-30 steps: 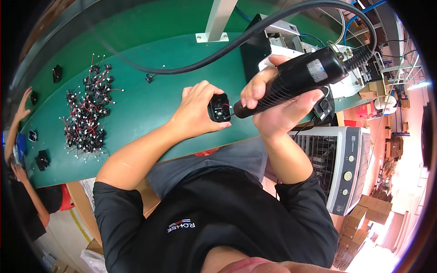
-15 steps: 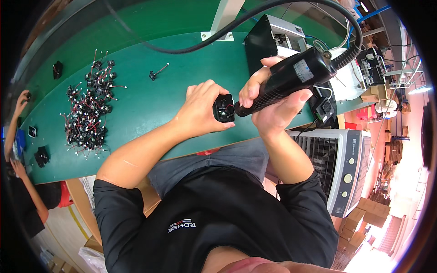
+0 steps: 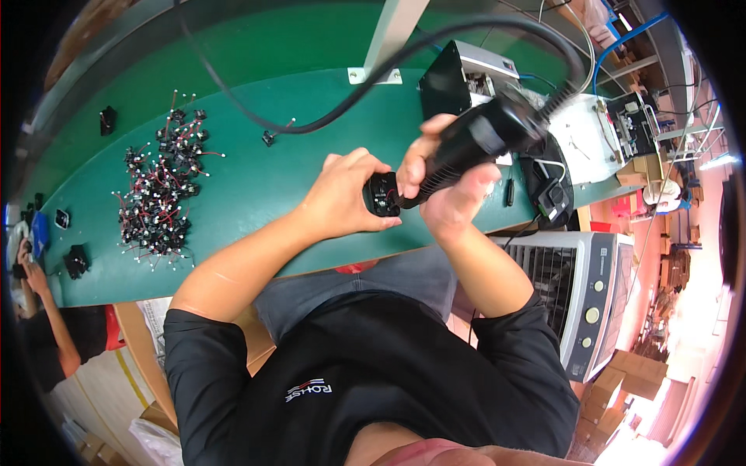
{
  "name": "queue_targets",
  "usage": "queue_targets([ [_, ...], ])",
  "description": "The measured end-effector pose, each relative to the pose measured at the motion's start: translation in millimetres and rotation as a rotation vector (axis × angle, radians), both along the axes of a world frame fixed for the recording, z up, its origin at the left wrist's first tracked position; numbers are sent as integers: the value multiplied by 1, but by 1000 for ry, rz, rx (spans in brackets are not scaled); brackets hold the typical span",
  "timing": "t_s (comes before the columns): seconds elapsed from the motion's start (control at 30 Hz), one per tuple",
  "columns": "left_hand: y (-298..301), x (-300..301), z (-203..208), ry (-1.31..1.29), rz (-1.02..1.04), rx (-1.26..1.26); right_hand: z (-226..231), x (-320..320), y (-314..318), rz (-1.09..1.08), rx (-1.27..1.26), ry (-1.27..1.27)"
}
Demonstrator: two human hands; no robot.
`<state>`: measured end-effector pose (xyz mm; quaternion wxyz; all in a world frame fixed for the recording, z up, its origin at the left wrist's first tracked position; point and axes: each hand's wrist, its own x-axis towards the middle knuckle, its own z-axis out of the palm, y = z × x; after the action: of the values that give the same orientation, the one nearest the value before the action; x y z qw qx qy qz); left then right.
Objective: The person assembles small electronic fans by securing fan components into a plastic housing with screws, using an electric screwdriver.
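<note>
My left hand (image 3: 342, 193) is closed around a small black plastic housing (image 3: 381, 194), thumb on its near edge and fingers over the far one. Thin wires, some of them red, show inside the housing. A black corded electric screwdriver (image 3: 478, 146) is gripped in my right hand (image 3: 452, 208), fingers on its far side and thumb on the near. It slants down to the left, with its lower end at the housing's right side. Whether the bit touches a screw is hidden. A thick black cable (image 3: 396, 64) arches from the screwdriver's top toward the left.
A heap of small black parts with red and white wires (image 3: 162, 206) covers the green table's left side. One loose wired part (image 3: 269, 138) lies apart. At right stand a black-and-grey machine (image 3: 458, 78), a black device (image 3: 552, 194) and an air cooler (image 3: 594, 311). Another person's hand (image 3: 35, 276) works far left.
The screwdriver and my right hand have shifted slightly left and down, the tool blurred by motion. My left hand still holds the housing. The other person's hands have come closer together.
</note>
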<state>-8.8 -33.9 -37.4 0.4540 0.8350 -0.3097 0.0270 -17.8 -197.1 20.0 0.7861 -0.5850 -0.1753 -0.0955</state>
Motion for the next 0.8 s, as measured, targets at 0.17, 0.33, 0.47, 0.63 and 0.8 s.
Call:
queue_targets([
  [0.17, 11, 5, 5, -48, -25, 31, 66, 19, 4, 35, 186, -98],
  [0.33, 46, 28, 34, 268, 146, -272, 107, 34, 4, 25, 330, -185],
  [0.47, 92, 45, 58, 882, -43, -993, 116, 48, 15, -7, 262, -215],
  [0.63, 108, 94, 58, 732, 238, -655, 119, 55, 24, 4, 112, -139],
  [0.8, 133, 184, 23, -161, 701, 320, 117, 64, 39, 96, -68, 18],
])
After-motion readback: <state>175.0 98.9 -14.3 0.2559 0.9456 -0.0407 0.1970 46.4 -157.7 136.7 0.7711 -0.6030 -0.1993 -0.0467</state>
